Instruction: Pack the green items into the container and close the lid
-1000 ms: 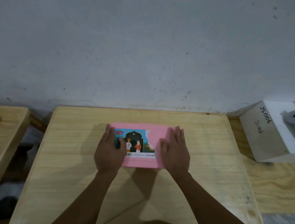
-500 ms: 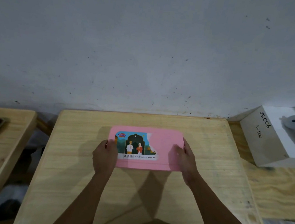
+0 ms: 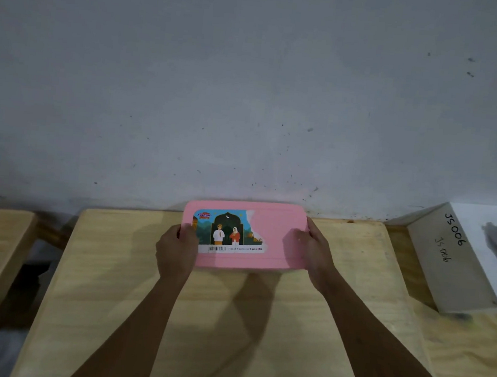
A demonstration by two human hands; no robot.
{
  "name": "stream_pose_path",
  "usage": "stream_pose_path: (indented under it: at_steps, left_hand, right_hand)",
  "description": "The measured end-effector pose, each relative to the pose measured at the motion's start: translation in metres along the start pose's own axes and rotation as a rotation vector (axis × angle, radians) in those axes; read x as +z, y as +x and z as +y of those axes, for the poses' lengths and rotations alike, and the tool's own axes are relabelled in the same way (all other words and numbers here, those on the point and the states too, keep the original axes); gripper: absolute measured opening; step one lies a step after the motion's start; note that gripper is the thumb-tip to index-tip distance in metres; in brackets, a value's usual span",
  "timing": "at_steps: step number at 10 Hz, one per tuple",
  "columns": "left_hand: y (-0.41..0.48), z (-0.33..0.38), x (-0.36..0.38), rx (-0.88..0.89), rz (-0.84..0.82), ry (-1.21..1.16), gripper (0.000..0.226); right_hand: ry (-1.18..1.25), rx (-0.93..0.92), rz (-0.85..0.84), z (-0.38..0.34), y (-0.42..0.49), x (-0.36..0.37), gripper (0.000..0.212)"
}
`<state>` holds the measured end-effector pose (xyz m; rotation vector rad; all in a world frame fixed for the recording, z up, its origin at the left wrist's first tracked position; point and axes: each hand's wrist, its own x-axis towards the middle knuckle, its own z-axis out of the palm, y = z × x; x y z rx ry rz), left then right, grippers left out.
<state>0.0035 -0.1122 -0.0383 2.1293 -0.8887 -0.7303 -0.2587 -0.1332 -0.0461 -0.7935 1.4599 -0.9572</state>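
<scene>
Now: closed pink container held near the surface's far edge.
Left hand (image 3: pixel 175 249) clamps the container's (image 3: pixel 270 238) left end, right hand (image 3: pixel 313 254) its right end; the lid looks seated, so press evenly along both short ends to confirm the seal.

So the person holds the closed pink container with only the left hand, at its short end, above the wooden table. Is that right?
Not quite: both hands hold it. The head view shows the left hand at one short end of the pink container and the right hand at the other. The rest stands: the lid is on, above the wooden table.
</scene>
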Motion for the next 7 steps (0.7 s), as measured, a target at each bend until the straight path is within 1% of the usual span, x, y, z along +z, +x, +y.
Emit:
stream_pose_path:
  at_steps: [2, 4, 5, 6, 7]
  left_hand:
    - [0.009, -0.001, 0.005, 0.063, -0.004, 0.028, 0.033]
    - [0.014, -0.007, 0.001, 0.08, -0.057, 0.037, 0.035]
    - [0.021, -0.001, -0.005, 0.05, -0.208, 0.065, 0.037]
    - [0.025, 0.017, -0.019, 0.091, -0.288, 0.229, 0.049]
    - [0.026, 0.05, -0.036, 0.25, -0.238, 0.321, 0.051]
  right_hand:
    - [-0.012, -0.011, 0.035, 0.012, 0.009, 0.004, 0.043]
    - [-0.095, -0.049, 0.107, 0.011, 0.005, 0.011, 0.04]
    - [-0.246, -0.079, 0.123, 0.006, 0.0, 0.017, 0.03]
    - [-0.554, -0.172, 0.17, -0.007, -0.005, 0.023, 0.024]
    - [-0.709, -0.169, 0.142, -0.033, -0.002, 0.031, 0.045]
